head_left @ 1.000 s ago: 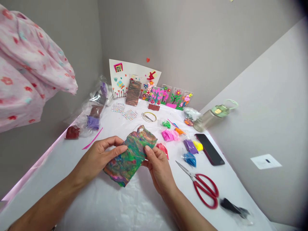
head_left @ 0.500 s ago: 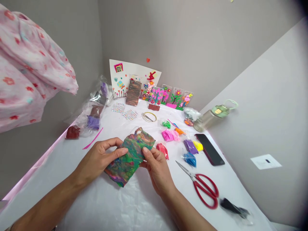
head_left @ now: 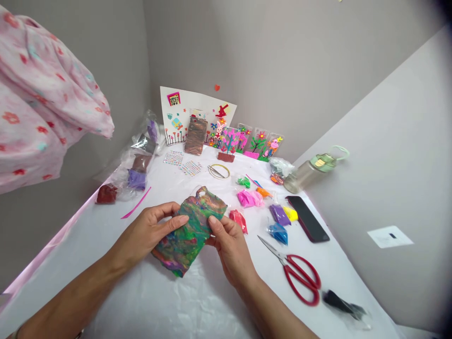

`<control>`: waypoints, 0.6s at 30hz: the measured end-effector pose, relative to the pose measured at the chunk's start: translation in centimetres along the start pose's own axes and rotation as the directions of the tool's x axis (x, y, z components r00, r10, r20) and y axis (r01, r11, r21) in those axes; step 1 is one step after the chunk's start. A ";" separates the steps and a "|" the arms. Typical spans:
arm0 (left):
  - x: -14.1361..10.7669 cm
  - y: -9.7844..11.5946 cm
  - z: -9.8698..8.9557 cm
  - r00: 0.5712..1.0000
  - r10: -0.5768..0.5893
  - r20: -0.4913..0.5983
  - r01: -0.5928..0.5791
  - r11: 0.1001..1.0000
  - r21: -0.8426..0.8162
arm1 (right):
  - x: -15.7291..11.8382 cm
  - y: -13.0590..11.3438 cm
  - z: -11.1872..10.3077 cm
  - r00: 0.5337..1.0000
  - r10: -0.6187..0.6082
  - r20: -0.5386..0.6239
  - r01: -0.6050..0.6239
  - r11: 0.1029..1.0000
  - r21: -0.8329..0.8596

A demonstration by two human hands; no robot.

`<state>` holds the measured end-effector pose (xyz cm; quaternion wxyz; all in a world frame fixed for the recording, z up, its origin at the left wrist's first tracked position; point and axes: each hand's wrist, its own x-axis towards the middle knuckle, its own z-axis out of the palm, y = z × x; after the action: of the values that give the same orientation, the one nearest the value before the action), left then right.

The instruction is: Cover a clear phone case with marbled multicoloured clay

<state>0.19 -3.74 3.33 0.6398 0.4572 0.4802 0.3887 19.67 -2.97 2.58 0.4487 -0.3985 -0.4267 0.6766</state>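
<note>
A phone case (head_left: 197,226) covered in marbled clay, mostly green with purple, orange and brown swirls, is held tilted above the table. Its upper end shows a small hole, and its edges look ragged. My left hand (head_left: 155,228) grips the left long side, thumb on top and fingers partly hidden behind. On the right side my right hand (head_left: 231,247) pinches the edge, its thumb on the clay and its fingers underneath. Nearest to my right hand lies a bag of red clay (head_left: 238,221).
Red-handled scissors (head_left: 300,278), a black packet (head_left: 344,306), a phone (head_left: 309,219) and a bottle (head_left: 310,169) line the right. Beyond are bags of coloured clay (head_left: 250,197), gem sheets (head_left: 190,168), a bangle (head_left: 219,171) and decorated cases (head_left: 261,143). More bags (head_left: 136,179) sit left.
The phone case has tilted very slightly, its lower end shifting a little down. Both hands keep their hold in nearly the same place.
</note>
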 end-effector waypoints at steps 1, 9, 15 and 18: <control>0.1 0.0 0.0 1.000 0.012 0.007 -0.012 1.000 -0.004 | 0.0 0.0 0.0 1.000 -0.003 -0.002 0.003 1.000 0.002; 0.1 0.3 0.3 0.991 0.129 -0.026 -0.127 0.990 0.056 | 0.1 -0.1 -0.1 1.000 0.002 -0.009 -0.002 1.000 0.000; 0.2 -0.1 0.0 0.999 0.051 -0.014 -0.051 0.999 0.007 | 0.0 -0.1 0.0 1.000 0.010 0.014 -0.010 1.000 -0.011; 0.2 -0.2 0.1 0.995 0.087 -0.048 -0.086 0.996 0.034 | 0.0 0.0 0.0 1.000 0.013 0.027 -0.012 1.000 -0.021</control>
<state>0.32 -3.60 3.10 0.6029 0.4778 0.4818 0.4197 19.63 -2.97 2.60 0.4345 -0.3964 -0.4374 0.6803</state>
